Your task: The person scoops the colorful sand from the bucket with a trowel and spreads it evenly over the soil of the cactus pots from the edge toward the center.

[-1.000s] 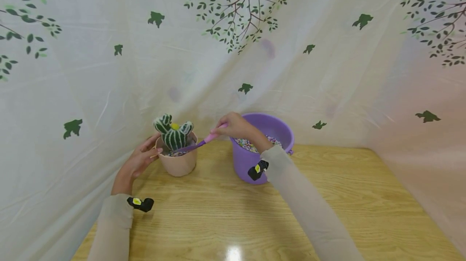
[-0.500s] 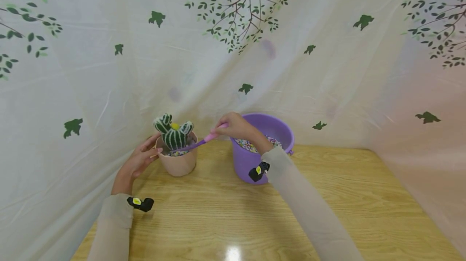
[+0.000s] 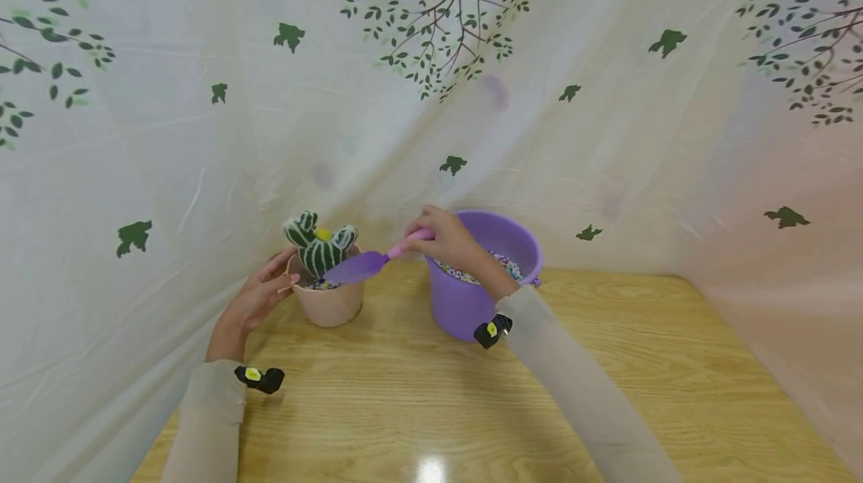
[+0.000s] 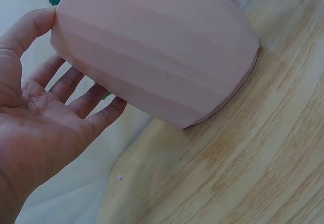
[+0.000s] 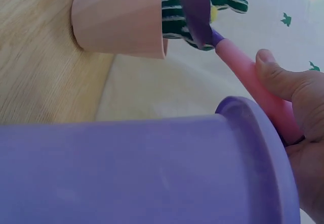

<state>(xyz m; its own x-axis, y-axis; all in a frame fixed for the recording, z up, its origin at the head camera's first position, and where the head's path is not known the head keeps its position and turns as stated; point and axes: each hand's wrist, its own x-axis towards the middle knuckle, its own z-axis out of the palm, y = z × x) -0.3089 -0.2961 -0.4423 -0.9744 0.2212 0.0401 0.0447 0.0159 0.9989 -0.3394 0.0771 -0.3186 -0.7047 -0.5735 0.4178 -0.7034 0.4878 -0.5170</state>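
Showing its broad purple blade (image 3: 356,268), edge-on one second ago, the toy trowel (image 3: 374,263) tilts over the peach flowerpot (image 3: 332,307), before the toy cactus (image 3: 317,258); probably it is emptied, I judge. The right hand (image 3: 448,240) grips its handle (image 3: 403,247); the left hand (image 3: 259,296), fingers nearly straight, touches the flowerpot. I find no readable writing.

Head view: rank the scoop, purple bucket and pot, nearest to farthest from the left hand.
1. Pot: touching the left hand, just right of it.
2. Scoop: farther right, held by the right hand.
3. Purple bucket: farthest right, on the table.
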